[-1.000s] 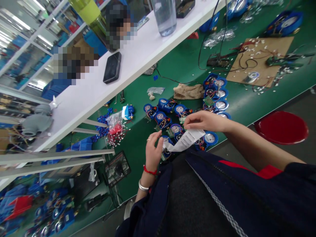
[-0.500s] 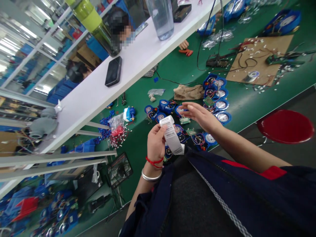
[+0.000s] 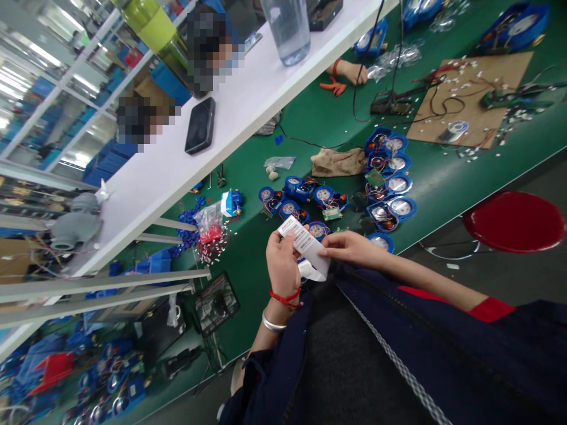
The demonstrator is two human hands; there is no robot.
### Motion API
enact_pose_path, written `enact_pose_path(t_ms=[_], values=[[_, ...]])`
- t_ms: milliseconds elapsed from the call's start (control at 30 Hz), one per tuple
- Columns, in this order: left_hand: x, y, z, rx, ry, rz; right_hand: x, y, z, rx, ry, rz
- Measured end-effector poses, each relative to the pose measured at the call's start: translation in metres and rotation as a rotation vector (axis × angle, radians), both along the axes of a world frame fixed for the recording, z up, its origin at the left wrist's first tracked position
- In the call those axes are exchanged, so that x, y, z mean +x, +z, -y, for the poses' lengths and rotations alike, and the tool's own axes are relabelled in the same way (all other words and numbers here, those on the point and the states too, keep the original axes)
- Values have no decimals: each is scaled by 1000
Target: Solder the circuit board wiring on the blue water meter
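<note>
A white strip of barcode labels [image 3: 305, 245] is held up over the near edge of the green table [image 3: 447, 177]. My left hand [image 3: 282, 264] grips its upper part with thumb and fingers. My right hand [image 3: 349, 248] pinches the strip's lower right side, fingertips on the paper. Just beyond the hands lie several round blue meter units [image 3: 390, 192] with exposed wires and small circuit boards.
A white shelf [image 3: 186, 159] carries a black phone [image 3: 200, 125], a clear jug [image 3: 289, 29] and a green bottle [image 3: 155, 23]. Another person's hand [image 3: 352, 72] rests near red cutters. A brown board [image 3: 469, 100] with wires, a beige cloth [image 3: 339, 163], and a red stool [image 3: 514, 221] stand at the right.
My right hand reached out over the meter units, then came back and took hold of the label strip. My left hand raised the strip and turned it more upright.
</note>
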State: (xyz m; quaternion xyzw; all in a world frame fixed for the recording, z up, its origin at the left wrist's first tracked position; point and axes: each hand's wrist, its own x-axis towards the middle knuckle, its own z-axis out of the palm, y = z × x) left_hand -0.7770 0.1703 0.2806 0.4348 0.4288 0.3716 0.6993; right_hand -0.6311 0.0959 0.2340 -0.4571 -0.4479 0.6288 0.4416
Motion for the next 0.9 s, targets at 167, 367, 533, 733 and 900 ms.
enact_pose_path(t_ms=[167,367,533,733,900], values=[[-2,-1,3,40,7,-14,1,-1,1,-33,-7,2],[-1,-1,5,62,11,-29,-2,1,3,-41,-9,4],[-3,0,3,72,37,-41,20,-4,8,121,-64,224],[-7,-2,0,89,114,-47,93,-85,27,-8,-458,710],[-7,-2,0,66,124,-44,107,-145,50,-151,-382,894]])
